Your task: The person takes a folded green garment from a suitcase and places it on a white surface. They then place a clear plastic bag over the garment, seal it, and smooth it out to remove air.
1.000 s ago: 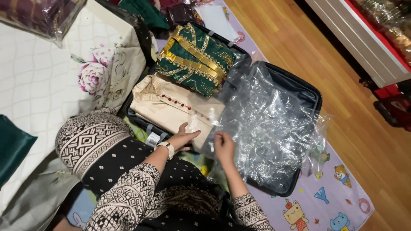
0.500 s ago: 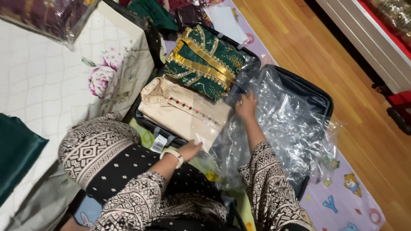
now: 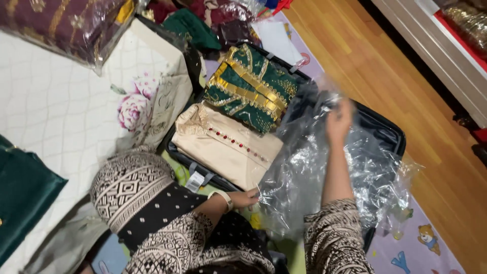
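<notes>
Closest to the camera are the patterned black-and-white sleeves and the knee. The left hand (image 3: 247,197) sits right at the near edge of the open suitcase (image 3: 390,133), fingers pinched on the near corner of a big clear plastic sheet (image 3: 304,172). There's a pale watch on that wrist.

The sheet is crinkly and see-through, draped over the right half of the case and bunching up towards the middle. The right hand (image 3: 339,121) is stretched out further, up near the far part of the plastic. It's blurred, so I honestly cannot tell if it's actually clamped on the film or just pressing on it with loose fingers.

Left half of the case holds a folded beige garment (image 3: 228,147) with a row of little red beads, and just beyond it, touching, a green and gold embroidered garment (image 3: 251,86). A white floral quilt (image 3: 76,116) sits off to the left and wooden floor (image 3: 385,76) to the right.

My read: this is the spreading-out bit, getting the plastic pulled flat. It looks like the next move needs both ends held taut so the sheet doesn't crumple back on itself.
</notes>
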